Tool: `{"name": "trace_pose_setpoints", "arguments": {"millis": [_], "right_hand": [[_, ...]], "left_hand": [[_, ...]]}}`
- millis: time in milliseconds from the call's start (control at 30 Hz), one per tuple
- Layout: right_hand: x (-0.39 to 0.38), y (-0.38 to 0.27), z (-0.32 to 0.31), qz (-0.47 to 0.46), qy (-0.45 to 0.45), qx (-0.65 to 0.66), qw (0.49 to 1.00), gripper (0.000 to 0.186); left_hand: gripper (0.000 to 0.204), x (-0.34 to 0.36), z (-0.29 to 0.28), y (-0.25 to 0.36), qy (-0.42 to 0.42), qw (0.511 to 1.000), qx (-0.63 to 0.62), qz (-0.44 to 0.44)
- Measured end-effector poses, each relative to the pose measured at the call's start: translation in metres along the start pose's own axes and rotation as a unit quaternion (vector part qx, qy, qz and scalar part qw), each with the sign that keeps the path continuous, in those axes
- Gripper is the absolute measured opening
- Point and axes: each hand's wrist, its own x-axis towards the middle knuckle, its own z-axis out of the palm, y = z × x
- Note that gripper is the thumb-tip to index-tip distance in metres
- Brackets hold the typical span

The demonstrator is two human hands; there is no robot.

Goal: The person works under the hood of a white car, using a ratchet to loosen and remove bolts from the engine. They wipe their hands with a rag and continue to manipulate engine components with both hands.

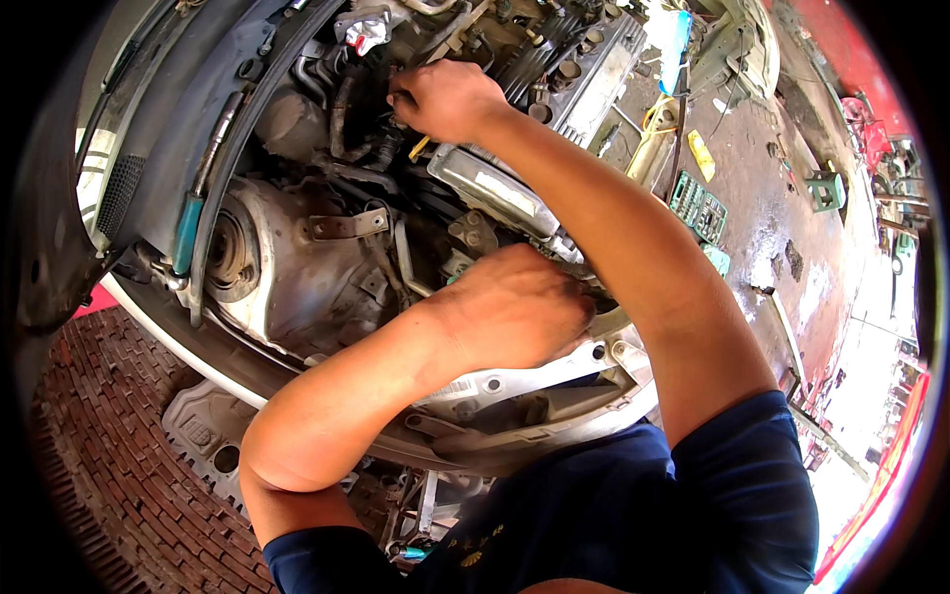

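Note:
My right hand (450,99) reaches to the back of the engine bay, fingers curled among dark hoses (346,114); what they grip, if anything, is unclear. A small yellow handle (421,147) sticks out just below it. My left hand (520,302) is closed low at the near side of the engine, above a pale metal crossmember (495,384); whatever its fingers hold is hidden. Between the hands lies a silver metal housing (485,190). A strut tower (297,287) is left of my left hand.
A ratchet with a teal handle (186,233) rests along the left cowl. A green socket set (698,206), yellow object (701,155) and green stool (823,190) are on the right. A removed cover (203,441) lies on brick paving (109,426) at lower left.

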Motion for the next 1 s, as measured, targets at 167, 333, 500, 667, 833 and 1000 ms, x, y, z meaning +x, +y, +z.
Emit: {"name": "trace_pose_setpoints", "arguments": {"millis": [167,333,500,667,833,1000], "right_hand": [[-0.003,0.002,0.005,-0.070,0.023,-0.001,0.997,0.042],[0.018,-0.021,0.010,-0.111,-0.028,0.116,0.987,0.055],[0.048,-0.035,0.021,-0.100,-0.022,0.034,0.994,0.055],[0.037,0.018,-0.009,0.104,0.077,0.195,0.972,0.065],[0.012,0.010,0.003,0.106,0.076,0.116,0.985,0.058],[0.012,0.004,-0.002,0.123,0.049,0.093,0.987,0.063]], "left_hand": [[0.039,0.001,0.001,0.001,-0.013,1.000,0.015,0.001],[0.039,-0.002,0.005,0.000,0.011,1.000,0.008,0.004],[0.039,-0.004,0.007,-0.004,0.010,1.000,0.010,0.006],[0.040,-0.004,0.004,0.000,0.020,1.000,0.002,-0.013],[0.039,-0.001,0.007,-0.002,0.012,1.000,-0.022,-0.018],[0.039,-0.003,0.007,-0.004,0.002,1.000,-0.005,-0.012]]}}
